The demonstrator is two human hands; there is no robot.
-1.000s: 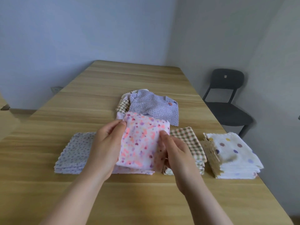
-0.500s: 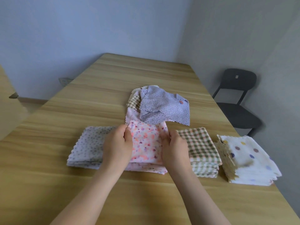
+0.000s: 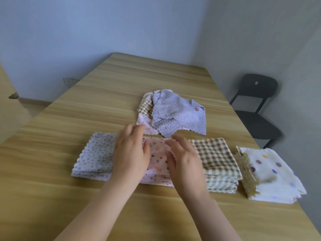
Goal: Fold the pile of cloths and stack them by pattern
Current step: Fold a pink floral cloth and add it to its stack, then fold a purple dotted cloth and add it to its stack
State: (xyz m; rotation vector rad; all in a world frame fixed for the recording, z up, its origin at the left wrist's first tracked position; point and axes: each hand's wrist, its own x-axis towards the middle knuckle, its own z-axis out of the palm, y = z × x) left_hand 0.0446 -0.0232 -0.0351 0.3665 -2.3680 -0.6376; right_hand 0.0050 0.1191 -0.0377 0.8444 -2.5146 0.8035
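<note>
Head view: left hand (image 3: 131, 154), right hand (image 3: 184, 161) flat, unclenched, on soft pink speckled folded stack (image 3: 158, 153).

We log: pink stack (image 3: 159, 153), red-speckled, under left grip (image 3: 132, 153) and right grip (image 3: 184, 160); lavender stack (image 3: 97, 153), small dots, left of the left grip; green-pink check stack (image 3: 215, 153) right of the right grip, then white stack (image 3: 271, 167), purple and yellow spots; counter (image 3: 104, 94) in pale wood grain.
</note>
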